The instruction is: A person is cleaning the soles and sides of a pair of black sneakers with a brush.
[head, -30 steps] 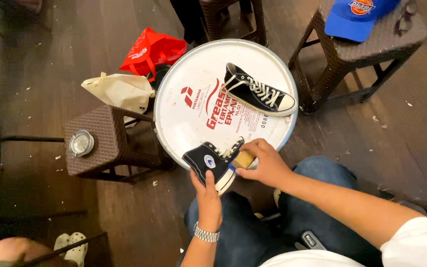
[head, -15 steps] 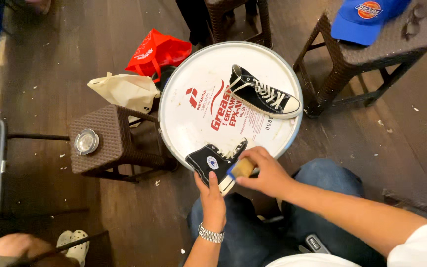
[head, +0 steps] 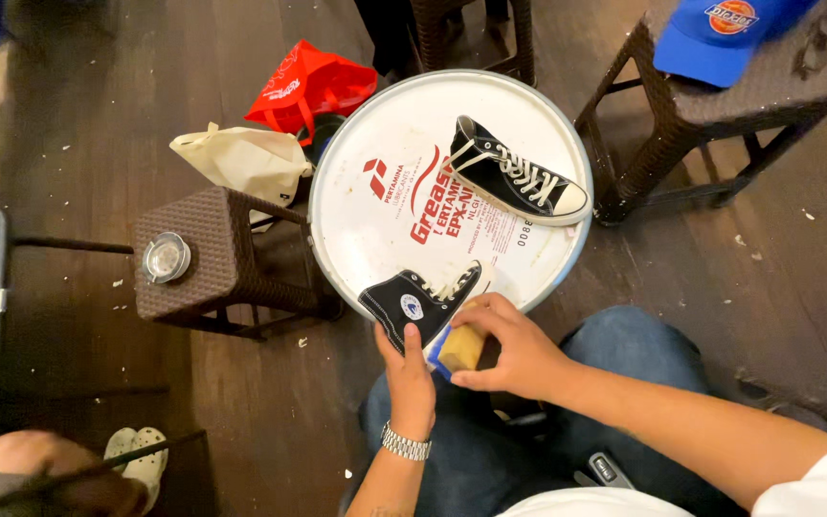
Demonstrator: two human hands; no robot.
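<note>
Closest in, the person sits with blue-jeaned knees against a round white drum lid [head: 375, 239] that serves as a work surface, printed in red and edged by a pale rim, standing on a dark plank floor [head: 241, 96] flecked with pale scraps. The left hand [head: 409, 378], a metal watch at its wrist, is closed around the underside of a black high-top sneaker [head: 413, 302] held at the lid's near edge. The right hand [head: 519, 349] is closed around a tan block [head: 461, 347] that it presses to the shoe's sole side, with something blue just under it. This shoe is black canvas with a round white ankle patch, white laces and white sole trim; its long axis runs diagonally, toe end near and toward the hands, ankle opening left. Farther up the lid lies a second black high-top [head: 514, 177], apart from the first, on its side with its white toe cap pointing right and slightly near. To the left stands a brown wicker stool [head: 212, 263] bearing a small round tin [head: 166, 257]; beyond it lie a cream cloth bag [head: 241, 163] and a red bag [head: 308, 86]. At far right, another wicker stool [head: 720, 115] carries a blue cap [head: 720, 38].
</note>
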